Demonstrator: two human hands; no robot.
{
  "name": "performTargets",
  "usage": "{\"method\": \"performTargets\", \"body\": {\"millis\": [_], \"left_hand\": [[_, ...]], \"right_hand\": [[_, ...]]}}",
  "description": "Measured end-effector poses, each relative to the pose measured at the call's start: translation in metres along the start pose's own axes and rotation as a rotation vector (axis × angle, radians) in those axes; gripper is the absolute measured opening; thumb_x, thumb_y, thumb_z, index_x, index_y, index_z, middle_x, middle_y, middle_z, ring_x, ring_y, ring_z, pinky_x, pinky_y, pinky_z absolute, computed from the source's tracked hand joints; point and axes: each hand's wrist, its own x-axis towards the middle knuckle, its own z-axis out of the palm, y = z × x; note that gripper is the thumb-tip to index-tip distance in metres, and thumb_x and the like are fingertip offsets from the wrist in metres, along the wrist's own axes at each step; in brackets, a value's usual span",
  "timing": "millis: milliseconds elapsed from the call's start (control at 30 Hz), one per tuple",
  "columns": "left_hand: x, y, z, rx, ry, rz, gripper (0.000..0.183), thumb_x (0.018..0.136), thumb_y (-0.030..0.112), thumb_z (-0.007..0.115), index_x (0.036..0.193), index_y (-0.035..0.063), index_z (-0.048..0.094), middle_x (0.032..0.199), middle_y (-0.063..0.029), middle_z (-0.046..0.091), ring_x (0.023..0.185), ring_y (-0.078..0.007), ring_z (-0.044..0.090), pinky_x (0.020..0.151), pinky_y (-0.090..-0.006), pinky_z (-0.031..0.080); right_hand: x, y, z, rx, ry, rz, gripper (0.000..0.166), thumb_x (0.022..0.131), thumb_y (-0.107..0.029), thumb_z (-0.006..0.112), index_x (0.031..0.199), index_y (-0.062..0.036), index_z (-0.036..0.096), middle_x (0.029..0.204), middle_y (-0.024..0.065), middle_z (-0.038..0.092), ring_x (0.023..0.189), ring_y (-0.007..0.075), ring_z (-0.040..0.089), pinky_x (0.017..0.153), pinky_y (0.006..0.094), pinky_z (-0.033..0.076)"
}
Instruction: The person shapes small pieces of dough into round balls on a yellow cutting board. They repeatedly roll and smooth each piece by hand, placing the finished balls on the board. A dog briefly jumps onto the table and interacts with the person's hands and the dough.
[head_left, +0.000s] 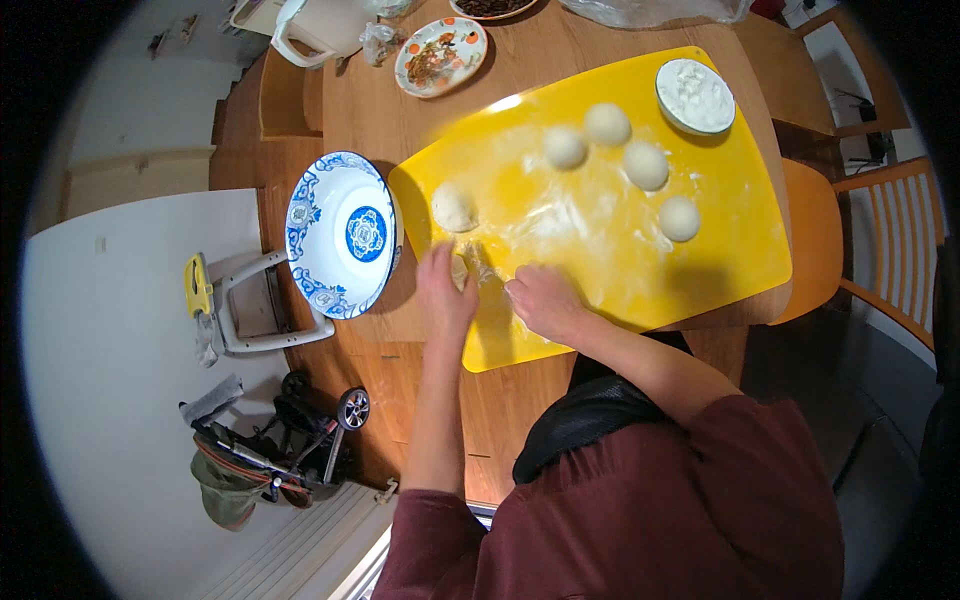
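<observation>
My left hand (448, 294) is over the near left part of a yellow mat (720, 262), its fingers and thumb around a small piece of dough (459, 273). Just beyond it rests a flour-dusted dough lump (453, 208). My right hand (549, 301) is curled low over the mat's near edge, to the right of the left hand. Its fingers hide whatever may be in them. Loose flour and scraps (480, 262) lie between the two hands. Farther right on the mat sit several smooth round dough balls (646, 166).
A blue-and-white basin (322, 277) stands left of the mat. At the mat's far right corner is a bowl of flour (695, 94). Beyond the mat are a plate of food remains (441, 58) and a white pitcher (319, 30). A wooden chair (814, 240) adjoins the table's right side.
</observation>
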Motion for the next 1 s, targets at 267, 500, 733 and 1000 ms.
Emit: {"method": "performTargets", "body": {"millis": [267, 500, 733, 1000], "left_hand": [[0.096, -0.005, 0.02, 0.38, -0.328, -0.04, 0.062, 0.059, 0.005, 0.074, 0.117, 0.0079, 0.053, 0.131, -0.0155, 0.042, 0.116, -0.0398, 0.044, 0.093, -0.0414, 0.044], [0.081, -0.035, 0.009, -0.383, -0.109, -0.138, 0.074, 0.053, 0.0, 0.075, 0.122, 0.0082, 0.048, 0.121, -0.0094, 0.053, 0.11, -0.0247, 0.053, 0.094, -0.0337, 0.043], [0.045, 0.012, -0.022, -1.101, -0.058, -0.149, 0.083, 0.052, -0.006, 0.074, 0.128, 0.0078, 0.042, 0.129, -0.0072, 0.047, 0.118, -0.02, 0.047, 0.102, -0.0317, 0.037], [0.034, 0.016, -0.029, -1.102, -0.044, -0.084, 0.085, 0.053, -0.006, 0.076, 0.129, 0.007, 0.042, 0.132, -0.0064, 0.046, 0.121, -0.0185, 0.045, 0.103, -0.0322, 0.037]], "right_hand": [[0.001, 0.001, 0.004, -0.03, 0.02, -0.065, 0.007, 0.076, -0.014, 0.058, 0.078, -0.0082, 0.057, 0.081, 0.0064, 0.052, 0.086, 0.0229, 0.05, 0.076, 0.0358, 0.04], [0.002, 0.004, 0.004, -0.021, 0.016, -0.054, 0.008, 0.074, -0.015, 0.059, 0.078, -0.008, 0.056, 0.081, 0.0064, 0.052, 0.085, 0.0239, 0.05, 0.075, 0.0362, 0.04], [0.004, 0.008, 0.006, -0.021, 0.012, -0.077, 0.008, 0.075, -0.014, 0.059, 0.079, -0.0073, 0.057, 0.08, 0.0068, 0.051, 0.084, 0.0248, 0.049, 0.073, 0.0368, 0.04], [0.005, 0.007, 0.006, -0.096, -0.012, -0.111, 0.006, 0.076, -0.012, 0.057, 0.08, -0.0069, 0.056, 0.08, 0.0079, 0.051, 0.083, 0.0257, 0.05, 0.072, 0.0375, 0.04]]}}
